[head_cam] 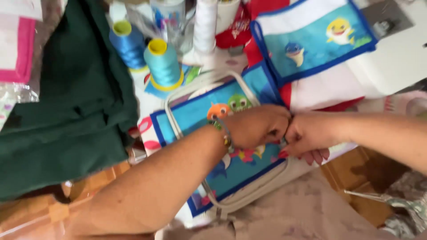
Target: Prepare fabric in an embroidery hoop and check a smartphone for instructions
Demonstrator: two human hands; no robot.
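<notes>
The embroidery hoop (178, 126), a pale rounded-rectangle frame, lies flat with its long axis running diagonally, from its upper-left end near the thread cones down to its lower end at the bottom middle of the view. Clamped inside it is a blue-bordered cartoon fabric panel (198, 116) printed with fish and shark figures, lined up along the same diagonal.

Both hands meet at the hoop's right-hand long edge. The left hand (258, 126) is curled into a loose fist, knuckles up, with a beaded bracelet (223, 132) on the wrist; its fingers are pinched together at the hoop's rim, though what exactly sits between them cannot be made out. The right hand (307, 134) presses knuckle to knuckle against it, fingers folded downward over the edge of hoop and fabric, red nails showing underneath; it is closed, gripping that edge.

Just above the meeting hands lies a second cartoon fabric panel (313, 38), apart from the hoop. Beyond the left wrist, well away, stand a light blue thread cone (163, 64), a darker blue thread cone (128, 44) and a white thread cone (205, 26). Farther left of the forearm, dark green cloth (66, 102) lies heaped.
</notes>
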